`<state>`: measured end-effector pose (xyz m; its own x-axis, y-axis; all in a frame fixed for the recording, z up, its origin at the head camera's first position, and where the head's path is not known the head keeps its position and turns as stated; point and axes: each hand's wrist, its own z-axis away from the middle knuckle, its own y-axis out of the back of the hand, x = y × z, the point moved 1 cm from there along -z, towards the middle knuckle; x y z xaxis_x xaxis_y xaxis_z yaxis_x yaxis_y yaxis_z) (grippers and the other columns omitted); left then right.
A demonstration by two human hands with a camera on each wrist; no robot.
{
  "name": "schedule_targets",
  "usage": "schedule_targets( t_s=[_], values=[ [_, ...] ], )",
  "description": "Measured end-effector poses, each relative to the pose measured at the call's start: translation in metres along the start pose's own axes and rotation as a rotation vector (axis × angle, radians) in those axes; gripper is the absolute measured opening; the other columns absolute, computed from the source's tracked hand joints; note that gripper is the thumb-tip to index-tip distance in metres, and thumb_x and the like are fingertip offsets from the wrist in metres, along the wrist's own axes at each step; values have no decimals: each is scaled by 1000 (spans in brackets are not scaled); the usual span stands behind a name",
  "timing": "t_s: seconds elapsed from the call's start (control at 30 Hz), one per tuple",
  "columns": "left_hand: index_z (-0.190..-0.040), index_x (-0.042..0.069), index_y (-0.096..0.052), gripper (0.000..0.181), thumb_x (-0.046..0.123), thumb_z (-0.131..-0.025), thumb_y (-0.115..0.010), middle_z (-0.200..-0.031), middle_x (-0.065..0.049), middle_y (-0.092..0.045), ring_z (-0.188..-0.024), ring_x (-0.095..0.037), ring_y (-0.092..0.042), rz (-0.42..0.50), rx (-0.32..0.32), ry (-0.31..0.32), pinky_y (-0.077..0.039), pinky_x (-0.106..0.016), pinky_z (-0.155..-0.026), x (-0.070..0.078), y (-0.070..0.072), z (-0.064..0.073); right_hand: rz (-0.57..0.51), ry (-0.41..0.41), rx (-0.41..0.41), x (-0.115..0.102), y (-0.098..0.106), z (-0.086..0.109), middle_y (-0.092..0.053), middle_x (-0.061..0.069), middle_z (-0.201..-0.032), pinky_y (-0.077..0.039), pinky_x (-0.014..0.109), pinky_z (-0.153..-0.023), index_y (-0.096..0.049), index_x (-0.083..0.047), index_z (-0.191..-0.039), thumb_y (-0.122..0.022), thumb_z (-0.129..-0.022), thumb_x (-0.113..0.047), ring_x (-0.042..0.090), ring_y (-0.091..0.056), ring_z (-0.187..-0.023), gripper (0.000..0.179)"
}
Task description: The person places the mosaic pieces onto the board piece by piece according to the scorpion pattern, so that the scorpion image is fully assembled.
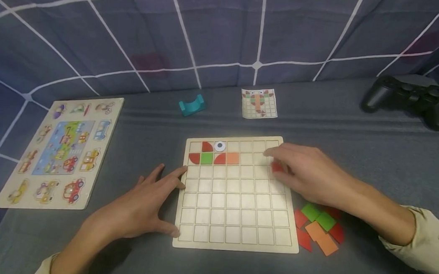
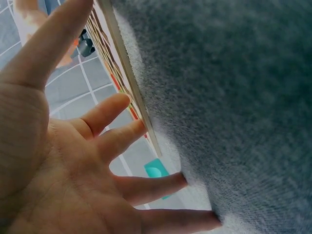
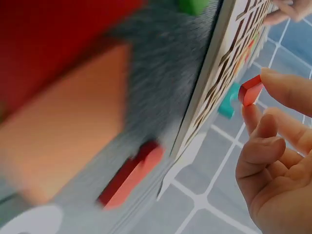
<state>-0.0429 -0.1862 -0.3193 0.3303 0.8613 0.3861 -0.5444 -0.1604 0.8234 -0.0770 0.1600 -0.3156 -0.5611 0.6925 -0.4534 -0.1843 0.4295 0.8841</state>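
Observation:
My right hand (image 1: 308, 171) is over the upper right edge of a wooden grid board (image 1: 234, 209), pinching a small red tile (image 3: 251, 90) between thumb and fingertips. With fingers spread, my left hand (image 1: 139, 209) rests along the board's left edge, thumb at the lower corner and fingertips higher up. In the board's top two rows lie rounded red tiles (image 1: 194, 158), a green square tile (image 1: 206, 158), an orange square tile (image 1: 233, 158) and a white eye disc (image 1: 220, 146). Red, orange and green loose tiles (image 1: 326, 221) are piled by the board's lower right side.
Behind the board is a small pattern card (image 1: 259, 110) showing coloured shapes on a grid. A teal curved block (image 1: 192, 106) lies to the card's left. A picture puzzle board (image 1: 61, 156) is at the far left, and a black game controller (image 1: 408, 100) at the back right.

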Motion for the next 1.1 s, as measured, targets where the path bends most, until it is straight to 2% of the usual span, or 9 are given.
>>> schedule_targets(
  t_s=[0.27,0.47,0.83,1.0,1.1],
  values=[
    [-133,22,-48,88,52,-62,-89,-161,1,-24,-146,-46,-7,4,1,-1,-13,-81,-98,1,0,0,-24,28,-37,-13,-14,-37,-64,2,-98,-51,38,-74,-68,-6,-118,-68,-87,-4,16,-57,-80,31],
    [-132,21,-48,86,51,-62,-90,-162,1,-22,-146,-46,-6,6,9,-13,-14,-81,-98,0,0,1,-22,16,-47,-16,-23,-53,-64,2,-98,-52,36,-71,-69,-6,-118,-66,-86,-3,16,-56,-77,32],
    [-130,21,-49,85,51,-61,-90,-162,1,-23,-145,-48,-8,-2,7,-12,-15,-82,-97,1,0,0,-1,12,-52,-16,-30,-63,-63,2,-94,-50,35,-63,-70,-6,-115,-65,-86,-2,17,-56,-76,30],
    [-129,21,-49,84,52,-62,-89,-162,0,-23,-145,-48,-9,-6,6,-15,-16,-82,-96,2,0,0,6,13,-54,-13,-30,-63,-59,0,-86,-45,32,-54,-70,-8,-111,-64,-85,-2,17,-52,-69,28],
    [-129,20,-50,84,52,-62,-89,-161,-1,-23,-145,-49,-9,-10,8,-17,-16,-82,-96,2,1,0,5,22,-51,-11,-30,-62,-59,0,-86,-46,33,-56,-71,-8,-110,-64,-85,-2,17,-53,-70,27]
  ],
)
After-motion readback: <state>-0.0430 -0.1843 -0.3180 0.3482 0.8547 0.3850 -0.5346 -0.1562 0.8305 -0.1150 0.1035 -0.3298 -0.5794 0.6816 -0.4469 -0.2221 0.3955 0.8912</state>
